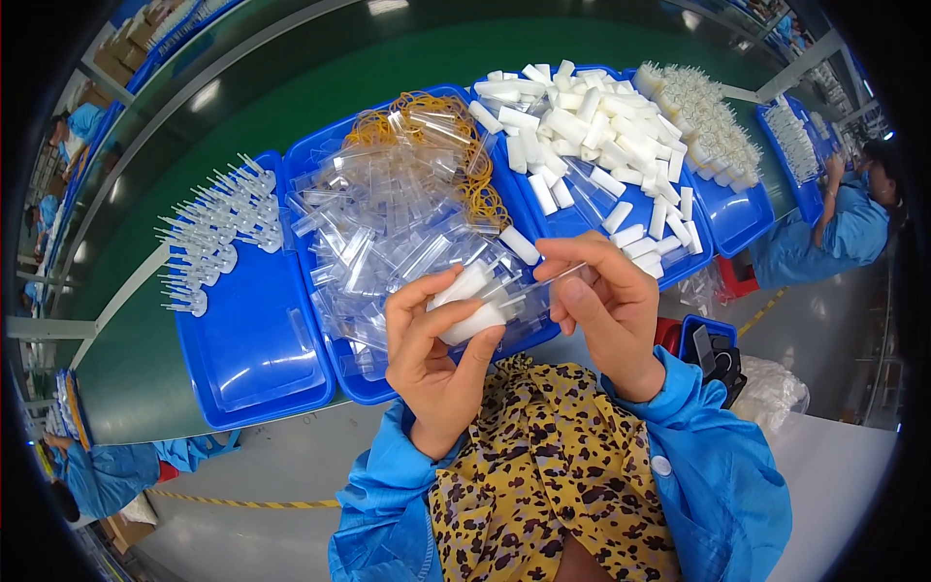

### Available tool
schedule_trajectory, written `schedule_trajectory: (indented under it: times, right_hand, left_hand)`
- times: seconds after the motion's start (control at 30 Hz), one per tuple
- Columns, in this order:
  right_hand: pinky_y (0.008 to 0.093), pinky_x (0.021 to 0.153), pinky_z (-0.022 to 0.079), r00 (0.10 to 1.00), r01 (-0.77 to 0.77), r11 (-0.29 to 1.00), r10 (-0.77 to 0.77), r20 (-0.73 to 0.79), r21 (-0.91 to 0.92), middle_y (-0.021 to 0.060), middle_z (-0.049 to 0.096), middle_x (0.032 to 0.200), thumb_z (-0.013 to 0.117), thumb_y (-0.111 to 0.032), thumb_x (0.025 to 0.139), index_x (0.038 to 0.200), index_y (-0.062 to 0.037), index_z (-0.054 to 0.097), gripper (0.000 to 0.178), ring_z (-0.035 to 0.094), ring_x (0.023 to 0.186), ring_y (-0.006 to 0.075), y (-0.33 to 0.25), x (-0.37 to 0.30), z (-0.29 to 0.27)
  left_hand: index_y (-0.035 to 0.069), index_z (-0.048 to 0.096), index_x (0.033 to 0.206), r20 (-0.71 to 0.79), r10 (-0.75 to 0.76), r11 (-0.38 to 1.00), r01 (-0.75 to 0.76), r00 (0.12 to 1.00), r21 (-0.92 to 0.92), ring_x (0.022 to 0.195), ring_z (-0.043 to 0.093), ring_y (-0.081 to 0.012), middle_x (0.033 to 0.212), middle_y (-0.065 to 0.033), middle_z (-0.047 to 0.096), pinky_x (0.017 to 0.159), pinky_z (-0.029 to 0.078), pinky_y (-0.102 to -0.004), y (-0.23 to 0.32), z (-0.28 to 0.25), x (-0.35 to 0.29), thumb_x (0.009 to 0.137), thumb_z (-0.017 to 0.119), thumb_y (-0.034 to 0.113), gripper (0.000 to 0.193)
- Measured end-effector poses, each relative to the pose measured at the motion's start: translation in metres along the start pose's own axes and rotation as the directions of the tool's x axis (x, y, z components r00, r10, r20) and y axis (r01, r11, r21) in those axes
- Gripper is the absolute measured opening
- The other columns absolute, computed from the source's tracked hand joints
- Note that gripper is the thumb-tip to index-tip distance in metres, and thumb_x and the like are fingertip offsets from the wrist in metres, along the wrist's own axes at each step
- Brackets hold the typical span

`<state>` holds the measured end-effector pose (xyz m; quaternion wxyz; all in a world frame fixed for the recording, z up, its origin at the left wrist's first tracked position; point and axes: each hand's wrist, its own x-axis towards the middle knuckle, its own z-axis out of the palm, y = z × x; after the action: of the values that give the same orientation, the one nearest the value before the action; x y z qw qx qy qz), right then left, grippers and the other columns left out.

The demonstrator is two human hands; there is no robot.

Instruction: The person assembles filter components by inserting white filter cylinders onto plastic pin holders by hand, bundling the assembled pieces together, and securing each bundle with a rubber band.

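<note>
The left hand (436, 354) holds white pieces (473, 325); the right hand (621, 315) pinches a clear strip (539, 286). If the left grip loosens, one white piece could perhaps slip and fall.

Holding white pieces (476, 324) in left hand (433, 364), centre of frame; pinching thin clear piece (557, 279) in right hand (621, 325), just right of centre. On green table (131, 373), noting clear plastic sleeves (388, 228) and yellow bands (475, 179) in blue tray (363, 390), left of centre; white cylinders (592, 126), upper right; pale stemmed parts (221, 233), left.
</note>
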<state>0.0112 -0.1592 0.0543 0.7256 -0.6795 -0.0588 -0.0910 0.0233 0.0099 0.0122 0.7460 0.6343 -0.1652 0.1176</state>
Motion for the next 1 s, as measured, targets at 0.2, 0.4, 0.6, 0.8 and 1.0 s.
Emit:
schedule_trajectory:
  times: [0.2,0.4,0.6,0.8,1.0]
  right_hand:
    - [0.0182,0.055,0.048,0.993,0.114,0.991,-0.111,0.042,-0.074,0.0107,0.058,0.099,0.06,-0.007,0.091,0.119,0.003,0.059,0.03,0.059,0.069,0.0082,0.004,-0.003,0.003]
    - [0.0207,0.053,0.051,0.985,0.175,0.981,-0.174,0.007,-0.081,0.0127,0.059,0.098,0.057,-0.007,0.093,0.116,0.0066,0.058,0.027,0.062,0.066,0.0113,0.007,-0.002,0.008]
    - [0.0215,0.055,0.053,0.959,0.277,0.922,-0.281,0.025,-0.271,0.0132,0.059,0.098,0.059,-0.001,0.089,0.117,0.0071,0.058,0.029,0.063,0.067,0.0129,0.005,-0.003,0.011]
    - [0.021,0.058,0.052,0.996,-0.02,1.0,0.02,0.083,-0.002,0.0119,0.061,0.099,0.062,0.005,0.085,0.122,0.0017,0.055,0.037,0.063,0.072,0.0108,0.006,0.001,0.003]
    - [0.0198,0.063,0.05,0.992,0.047,0.998,-0.043,-0.115,0.035,0.0116,0.06,0.102,0.065,0.004,0.083,0.13,0.0016,0.035,0.056,0.06,0.077,0.0102,0.017,0.005,0.01]
  left_hand:
    - [0.0,0.065,0.102,-0.022,-0.022,1.0,0.022,1.0,0.012,0.115,0.055,-0.0287,0.119,-0.0134,0.05,0.089,0.051,-0.0344,0.001,0.002,0.0,0.077,0.075,0.001,0.027]
    - [-0.001,0.067,0.102,-0.031,-0.011,0.998,0.013,0.999,0.064,0.11,0.057,-0.028,0.116,-0.013,0.052,0.087,0.051,-0.0337,0.001,0.004,0.0,0.077,0.076,0.001,0.026]
    - [0.0,0.069,0.099,0.005,0.051,0.989,-0.051,0.999,0.142,0.105,0.059,-0.028,0.112,-0.0136,0.055,0.085,0.05,-0.0333,-0.001,0.0,0.0,0.075,0.076,0.001,0.025]
    - [0.0,0.068,0.1,0.102,0.148,0.962,-0.167,0.984,0.216,0.106,0.059,-0.0298,0.114,-0.0156,0.055,0.085,0.05,-0.0357,-0.001,-0.006,0.001,0.076,0.075,0.003,0.025]
    - [-0.004,0.05,0.127,0.288,0.128,0.867,-0.248,0.949,0.432,0.124,0.047,-0.0436,0.129,-0.0217,0.052,0.098,0.044,-0.044,0.005,-0.007,0.002,0.08,0.063,-0.006,0.049]
